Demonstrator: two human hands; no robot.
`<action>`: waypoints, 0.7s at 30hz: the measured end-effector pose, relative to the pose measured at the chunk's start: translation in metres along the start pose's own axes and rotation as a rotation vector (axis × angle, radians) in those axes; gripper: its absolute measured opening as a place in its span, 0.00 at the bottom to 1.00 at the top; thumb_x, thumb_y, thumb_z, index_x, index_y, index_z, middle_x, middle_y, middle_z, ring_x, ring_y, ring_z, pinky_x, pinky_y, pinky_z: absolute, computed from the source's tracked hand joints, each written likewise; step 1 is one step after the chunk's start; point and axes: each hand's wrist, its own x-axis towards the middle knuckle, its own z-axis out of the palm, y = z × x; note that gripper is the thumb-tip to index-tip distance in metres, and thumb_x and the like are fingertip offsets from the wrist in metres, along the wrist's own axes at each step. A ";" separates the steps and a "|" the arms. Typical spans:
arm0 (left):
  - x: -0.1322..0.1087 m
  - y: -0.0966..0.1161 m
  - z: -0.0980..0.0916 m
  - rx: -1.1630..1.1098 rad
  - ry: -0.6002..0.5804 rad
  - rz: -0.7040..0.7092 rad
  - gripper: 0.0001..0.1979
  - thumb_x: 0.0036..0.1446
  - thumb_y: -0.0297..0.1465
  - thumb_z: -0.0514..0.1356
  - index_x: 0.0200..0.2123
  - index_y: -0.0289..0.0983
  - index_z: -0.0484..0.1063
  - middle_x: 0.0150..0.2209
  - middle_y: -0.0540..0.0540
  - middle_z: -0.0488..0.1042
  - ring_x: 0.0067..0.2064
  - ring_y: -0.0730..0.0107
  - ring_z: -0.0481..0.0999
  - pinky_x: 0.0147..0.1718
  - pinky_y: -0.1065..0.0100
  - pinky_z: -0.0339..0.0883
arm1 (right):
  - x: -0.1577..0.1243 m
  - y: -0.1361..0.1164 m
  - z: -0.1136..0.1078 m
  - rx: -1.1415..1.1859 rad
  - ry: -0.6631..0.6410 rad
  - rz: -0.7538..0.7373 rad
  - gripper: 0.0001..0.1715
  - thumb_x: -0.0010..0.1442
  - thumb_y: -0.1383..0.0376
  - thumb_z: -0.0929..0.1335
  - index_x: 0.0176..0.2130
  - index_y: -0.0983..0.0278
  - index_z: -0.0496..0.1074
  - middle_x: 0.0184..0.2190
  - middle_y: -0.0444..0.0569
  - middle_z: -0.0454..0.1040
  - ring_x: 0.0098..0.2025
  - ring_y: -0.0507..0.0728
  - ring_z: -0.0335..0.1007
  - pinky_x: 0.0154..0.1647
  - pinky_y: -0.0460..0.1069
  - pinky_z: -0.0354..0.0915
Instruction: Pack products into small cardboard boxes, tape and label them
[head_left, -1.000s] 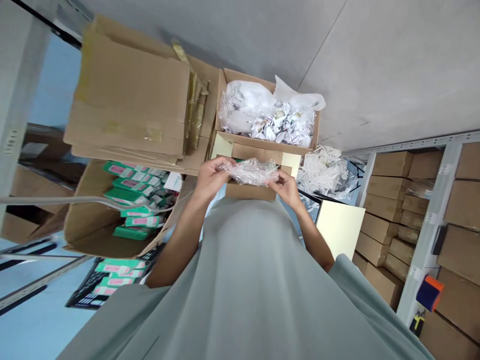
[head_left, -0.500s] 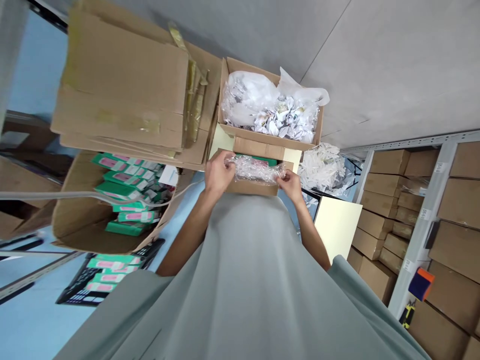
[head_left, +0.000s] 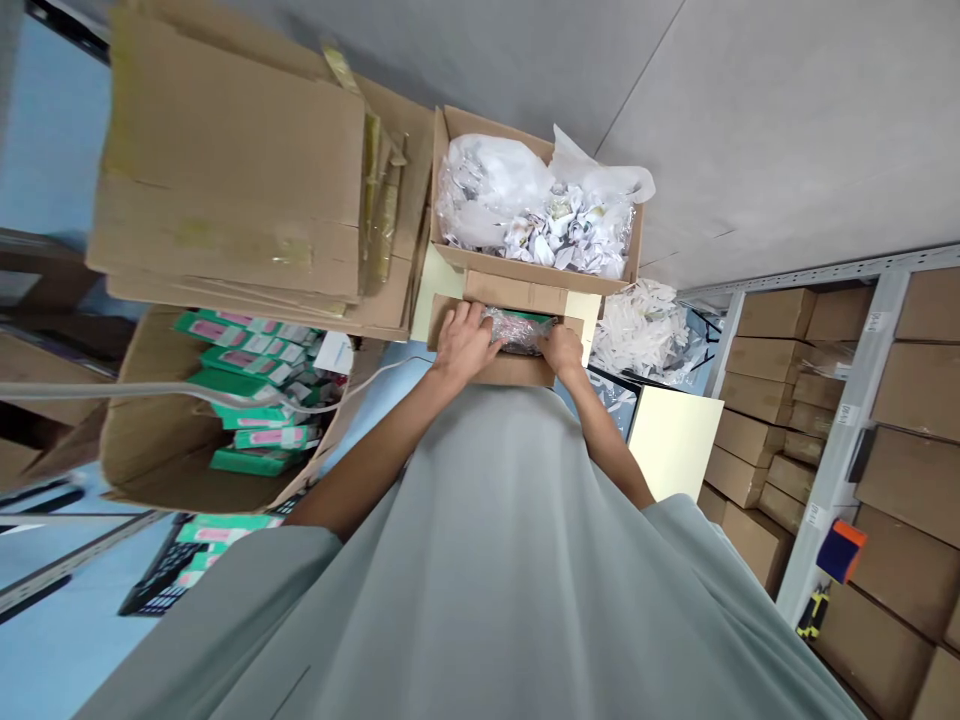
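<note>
A small open cardboard box lies in front of my body with its flaps spread. Clear bubble wrap is down inside its opening, over something green and pink that shows only in part. My left hand is at the left end of the opening, its fingers bent and its thumb on the wrap. At the right end, my right hand has its fingers curled on the wrap's edge. The fingertips of both hands are partly hidden in the box.
Crumpled paper and plastic fill a carton behind the small box. On the left are flattened cardboard sheets and a large carton of green-and-pink boxes, crossed by a white cable. Shelving with cartons stands right.
Both hands have lowered the bubble wrap from above the small box into its opening. My left hand has moved right and turned over the wrap; my right hand has shifted slightly left.
</note>
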 end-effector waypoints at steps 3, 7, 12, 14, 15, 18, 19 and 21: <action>0.013 0.005 0.008 0.029 -0.127 -0.019 0.21 0.74 0.32 0.57 0.58 0.28 0.85 0.65 0.21 0.75 0.71 0.29 0.69 0.68 0.40 0.70 | -0.014 -0.009 -0.006 -0.095 0.034 -0.008 0.25 0.79 0.64 0.70 0.68 0.74 0.76 0.59 0.73 0.86 0.62 0.71 0.87 0.64 0.58 0.79; 0.029 0.016 0.012 0.066 -0.188 -0.123 0.29 0.74 0.21 0.44 0.62 0.24 0.81 0.64 0.18 0.75 0.68 0.32 0.73 0.60 0.44 0.75 | -0.026 -0.013 -0.003 -0.165 0.056 -0.243 0.36 0.82 0.71 0.60 0.82 0.67 0.59 0.71 0.69 0.77 0.64 0.66 0.84 0.65 0.57 0.80; 0.029 0.029 0.010 0.109 -0.226 -0.157 0.33 0.76 0.23 0.42 0.74 0.36 0.74 0.68 0.24 0.74 0.60 0.37 0.81 0.53 0.48 0.78 | -0.008 -0.009 0.012 -0.198 -0.018 -0.294 0.40 0.79 0.78 0.55 0.83 0.68 0.60 0.73 0.70 0.75 0.66 0.66 0.85 0.68 0.58 0.78; 0.026 0.029 0.011 0.087 -0.244 -0.139 0.30 0.77 0.25 0.45 0.71 0.40 0.78 0.69 0.26 0.74 0.62 0.35 0.80 0.53 0.48 0.77 | 0.004 -0.013 0.020 -0.191 -0.021 -0.217 0.37 0.78 0.79 0.56 0.79 0.72 0.66 0.68 0.73 0.80 0.64 0.68 0.86 0.67 0.58 0.79; 0.024 0.028 0.012 0.063 -0.242 -0.136 0.29 0.77 0.26 0.46 0.68 0.39 0.80 0.69 0.26 0.73 0.63 0.34 0.79 0.54 0.48 0.77 | 0.011 -0.016 0.024 -0.186 -0.023 -0.188 0.35 0.78 0.80 0.56 0.76 0.74 0.69 0.65 0.75 0.82 0.64 0.68 0.87 0.66 0.58 0.79; 0.023 0.022 0.012 -0.020 -0.230 -0.121 0.26 0.76 0.28 0.50 0.65 0.38 0.83 0.69 0.24 0.73 0.67 0.31 0.76 0.57 0.45 0.76 | 0.028 -0.027 0.030 -0.177 -0.012 -0.154 0.30 0.78 0.79 0.59 0.70 0.77 0.77 0.61 0.78 0.84 0.64 0.69 0.87 0.65 0.58 0.80; 0.024 0.020 0.011 -0.036 -0.234 -0.113 0.25 0.75 0.28 0.52 0.65 0.37 0.83 0.69 0.24 0.73 0.67 0.30 0.76 0.57 0.44 0.77 | 0.032 -0.029 0.030 -0.169 -0.008 -0.163 0.28 0.77 0.79 0.60 0.68 0.76 0.79 0.60 0.79 0.84 0.65 0.71 0.86 0.65 0.59 0.80; 0.026 0.017 0.009 -0.036 -0.249 -0.094 0.25 0.74 0.28 0.53 0.64 0.37 0.84 0.69 0.23 0.73 0.66 0.30 0.76 0.57 0.42 0.77 | 0.035 -0.028 0.028 -0.111 0.009 -0.245 0.26 0.76 0.79 0.62 0.64 0.77 0.81 0.59 0.81 0.84 0.64 0.74 0.86 0.65 0.64 0.80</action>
